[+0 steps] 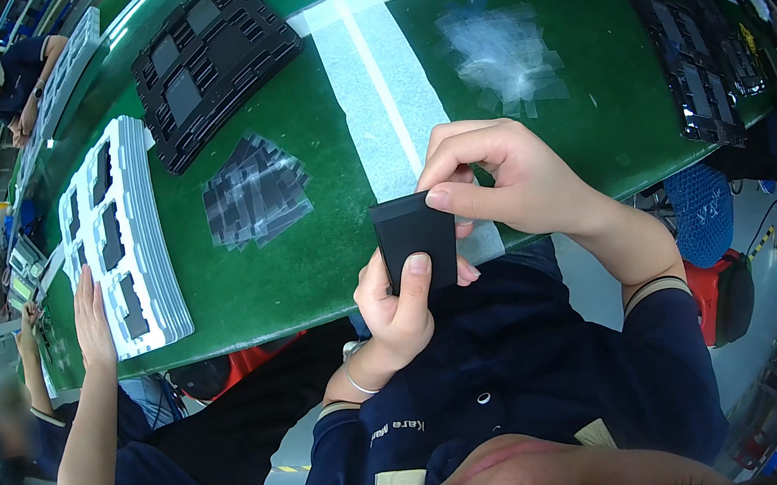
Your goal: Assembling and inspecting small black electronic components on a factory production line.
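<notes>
Upright in front of my chest is a flat black rectangular piece (416,229), with a slightly different dark band along its top edge. My left hand (400,315) grips its lower part, thumb across the face and fingers behind. My right hand (507,173) pinches at the upper right corner, thumb and index finger pressed together. Whether a thin film is between those fingertips cannot be made out. Just beyond my hands, a white textured strip (389,95) runs across the green table (313,262).
Left of my hands lies a pile of dark-tinted clear films (256,193); clear films (503,56) are scattered to the right. Black trays (213,64) lie at the back left, and more black trays (686,56) at the right. Beside stacked white trays (118,239) is a co-worker's hand (93,325).
</notes>
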